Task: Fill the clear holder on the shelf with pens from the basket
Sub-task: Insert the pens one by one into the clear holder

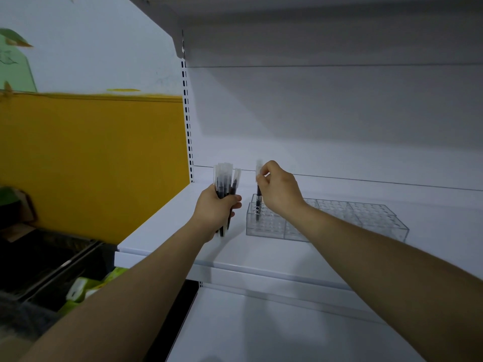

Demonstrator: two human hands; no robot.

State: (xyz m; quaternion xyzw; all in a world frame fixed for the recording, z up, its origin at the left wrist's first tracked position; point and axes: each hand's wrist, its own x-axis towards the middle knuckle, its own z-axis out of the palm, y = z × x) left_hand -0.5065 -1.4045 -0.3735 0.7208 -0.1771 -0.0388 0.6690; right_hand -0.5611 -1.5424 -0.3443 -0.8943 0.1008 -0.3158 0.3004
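my left hand (215,209) gripped a bundle of pens (225,182) above the shelf (167,226) while my right hand (278,190) pinched one pen (258,197) standing in the clear holder (366,218) at its left end.

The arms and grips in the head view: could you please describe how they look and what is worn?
The left forearm and right forearm are bare to the frame edge, with no sleeves showing. The left grip and right grip are bare human hands: no gloves, rings, watch or bracelet visible, and no markings.
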